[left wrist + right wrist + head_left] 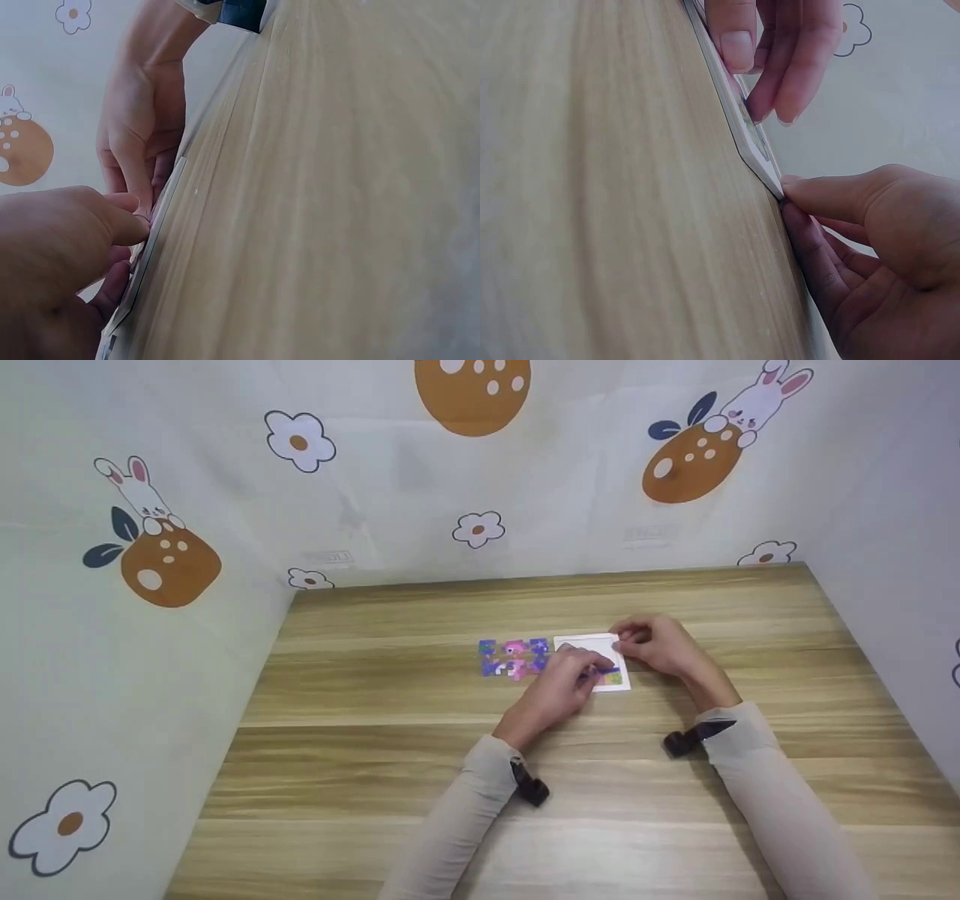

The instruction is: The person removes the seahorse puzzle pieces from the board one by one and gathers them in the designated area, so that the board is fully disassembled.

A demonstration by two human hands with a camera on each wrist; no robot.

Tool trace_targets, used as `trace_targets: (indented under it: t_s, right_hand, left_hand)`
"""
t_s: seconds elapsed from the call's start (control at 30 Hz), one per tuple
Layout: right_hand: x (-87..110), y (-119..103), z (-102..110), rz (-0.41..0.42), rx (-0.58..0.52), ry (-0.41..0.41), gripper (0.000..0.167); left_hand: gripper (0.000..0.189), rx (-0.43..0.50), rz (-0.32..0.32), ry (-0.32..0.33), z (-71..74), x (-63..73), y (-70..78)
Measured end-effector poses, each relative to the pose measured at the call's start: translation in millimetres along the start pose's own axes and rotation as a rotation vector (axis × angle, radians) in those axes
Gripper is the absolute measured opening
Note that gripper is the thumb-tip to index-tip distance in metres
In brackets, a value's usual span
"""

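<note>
- head view: faint boxed lettering (339, 557) low on the back wall (405, 510) is too blurred to read; a second pale mark (649, 533) to the right is no clearer.
- the white frame (592, 639) lies flat on the wood-grain table (360, 675), nearer the back edge than the front and well apart from both side edges.
- two rows of jigsaw pieces (514, 649) sit just beside the frame's left edge; patterned colour (613, 678) shows inside its lower right part.
- the left hand (566, 679) reaches over the frame, covering much of its lower left; the right hand (656, 645) is at the frame's right edge, toward the upper corner.
- left wrist view: the frame appears nearly edge-on, with a broad run of wood beside it; both hands meet its far side.
- right wrist view: the right thumb and finger pinch a frame corner. the left hand's fingertips point down inside the rim, thumb apart; whether they pinch a piece, i cannot tell.
</note>
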State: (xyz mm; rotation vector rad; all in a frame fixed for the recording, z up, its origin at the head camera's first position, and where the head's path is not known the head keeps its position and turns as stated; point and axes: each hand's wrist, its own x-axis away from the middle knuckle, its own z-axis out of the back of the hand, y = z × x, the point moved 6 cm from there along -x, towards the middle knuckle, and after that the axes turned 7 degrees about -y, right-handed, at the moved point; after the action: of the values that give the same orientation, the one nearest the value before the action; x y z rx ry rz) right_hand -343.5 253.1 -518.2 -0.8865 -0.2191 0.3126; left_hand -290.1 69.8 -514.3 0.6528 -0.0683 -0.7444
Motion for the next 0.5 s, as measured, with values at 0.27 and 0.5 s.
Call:
trace_targets:
  t_s: [0.27, 0.5]
  right_hand:
    - [0.4, -0.9, 0.4, 0.008, 0.014, 0.002, 0.031]
    - [0.0, -1.6, -0.4, 0.004, 0.005, -0.008, 0.030]
  left_hand:
    - [0.027, 0.008, 0.017, -0.002, -0.4, -0.6, 2.3]
    - [0.028, 0.014, 0.033, -0.008, -0.8, -1.2, 0.9]
